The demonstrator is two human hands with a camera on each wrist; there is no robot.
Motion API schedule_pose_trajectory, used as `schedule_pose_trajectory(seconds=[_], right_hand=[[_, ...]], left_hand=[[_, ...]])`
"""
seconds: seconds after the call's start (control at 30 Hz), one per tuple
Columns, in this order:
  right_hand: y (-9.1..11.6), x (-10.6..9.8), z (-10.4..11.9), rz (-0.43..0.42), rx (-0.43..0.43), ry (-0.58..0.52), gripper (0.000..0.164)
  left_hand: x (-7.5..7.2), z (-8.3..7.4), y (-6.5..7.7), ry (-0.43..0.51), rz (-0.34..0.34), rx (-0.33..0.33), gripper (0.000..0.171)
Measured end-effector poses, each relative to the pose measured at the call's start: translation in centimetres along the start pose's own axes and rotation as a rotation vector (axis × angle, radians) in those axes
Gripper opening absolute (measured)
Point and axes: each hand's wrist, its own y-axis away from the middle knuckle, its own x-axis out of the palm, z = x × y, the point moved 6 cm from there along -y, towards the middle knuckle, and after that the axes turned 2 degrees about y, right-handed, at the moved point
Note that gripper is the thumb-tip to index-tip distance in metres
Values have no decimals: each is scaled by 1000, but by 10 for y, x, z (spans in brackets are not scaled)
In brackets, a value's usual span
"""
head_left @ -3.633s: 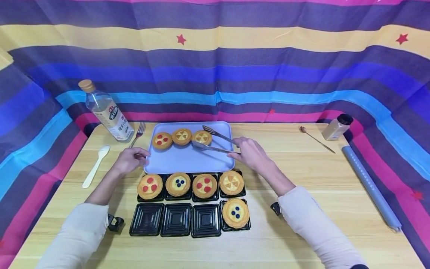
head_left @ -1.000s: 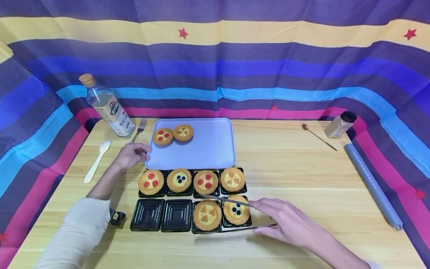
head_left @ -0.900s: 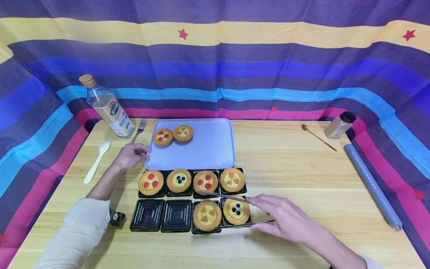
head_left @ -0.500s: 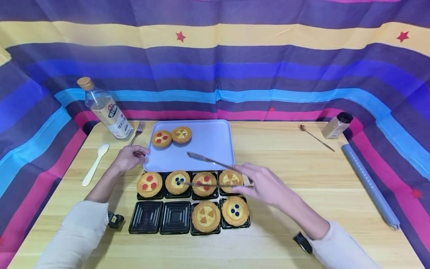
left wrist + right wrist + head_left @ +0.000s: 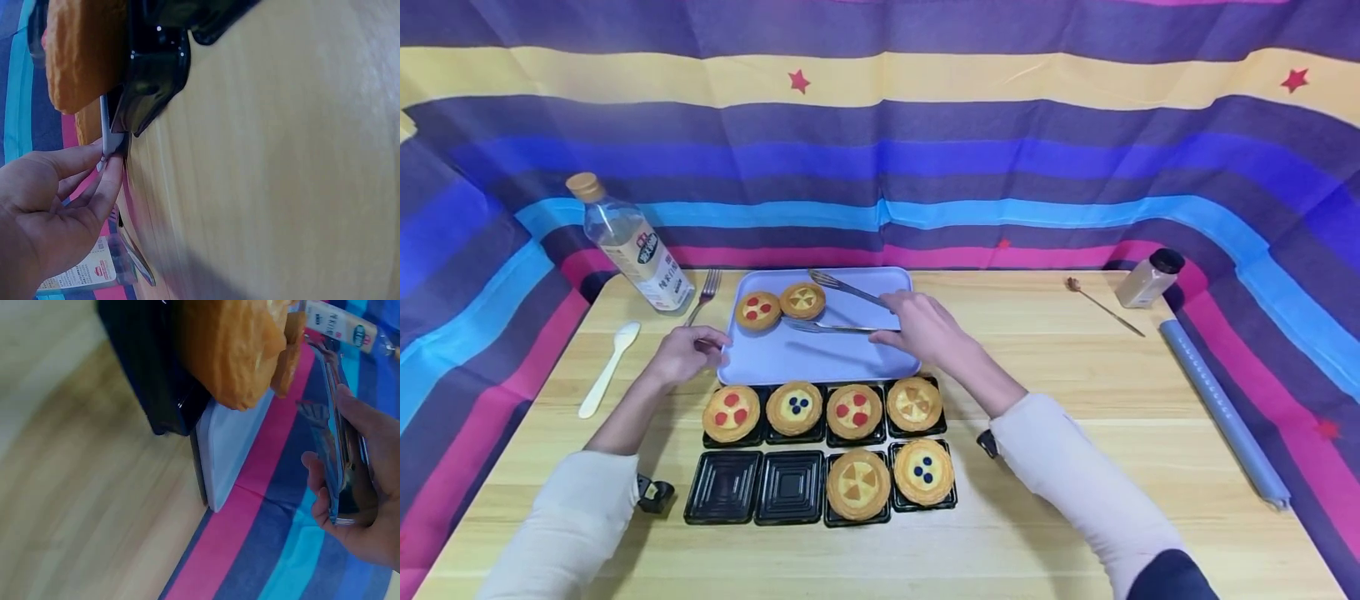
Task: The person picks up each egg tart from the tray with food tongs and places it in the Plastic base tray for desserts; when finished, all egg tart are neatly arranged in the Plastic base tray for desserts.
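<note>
My left hand (image 5: 688,353) pinches the left rim of a lavender tray (image 5: 775,360); in the left wrist view, the thumb and fingertips meet on its edge (image 5: 109,139). My right hand (image 5: 919,327) holds metal tongs (image 5: 857,328) over the tray, their arms spread apart. The tong tips reach either side of an egg tart with yellow wedges (image 5: 802,301), close to its right side. Touching that tart on the left is one with red dots (image 5: 757,311). In the right wrist view, the tongs (image 5: 334,434) lie between thumb and curled fingers with nothing between their tips.
Black square trays stand in two rows before the lavender tray. Several hold tarts, including a blueberry-dotted one (image 5: 924,472); two front-left ones (image 5: 722,487) (image 5: 788,487) are bare. A bottle (image 5: 643,258), fork (image 5: 703,296) and white spoon (image 5: 610,367) lie left; a jar (image 5: 1150,279) stands right.
A wedge-topped tart has gone from the lavender tray to a front-row black tray. The right hand with the tongs has since moved back over the lavender tray. The left hand has stayed put.
</note>
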Motion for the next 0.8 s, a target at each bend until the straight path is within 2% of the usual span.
schedule_pose_trajectory(seconds=[0.13, 0.37, 0.57, 0.8], right_hand=[[-13, 8, -1, 36, 39, 36, 54], [-19, 17, -5, 64, 75, 48, 57], [-18, 20, -5, 63, 70, 51, 53], [-12, 15, -3, 19, 34, 61, 53]], left_hand=[[-1, -1, -1, 4, 0, 6, 33], [-1, -3, -1, -6, -9, 7, 33], [-1, 0, -1, -5, -7, 7, 32], [-1, 1, 0, -3, -8, 11, 31]])
